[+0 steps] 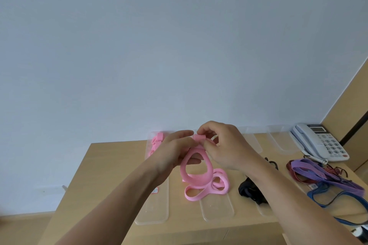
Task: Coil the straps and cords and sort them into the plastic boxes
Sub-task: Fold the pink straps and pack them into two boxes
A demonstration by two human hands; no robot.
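A pink strap (199, 177) hangs in loops above the wooden table (111, 165). My left hand (175, 151) holds its upper loop from the left. My right hand (225, 145) pinches the strap's rolled end at the top between thumb and fingers. The strap's loose tail lies looped on a clear plastic box (217, 209). Another clear plastic box (157, 201) at the left holds coiled pink straps (156, 142) at its far end. A black strap (249, 191) lies under my right forearm. Purple, red and blue cords (328, 179) are piled at the right.
A white desk telephone (320, 141) stands at the table's far right corner. More clear plastic boxes (278, 141) line the back edge against the pale wall. A black hook (271, 162) lies near my right wrist. The table's front edge is close to me.
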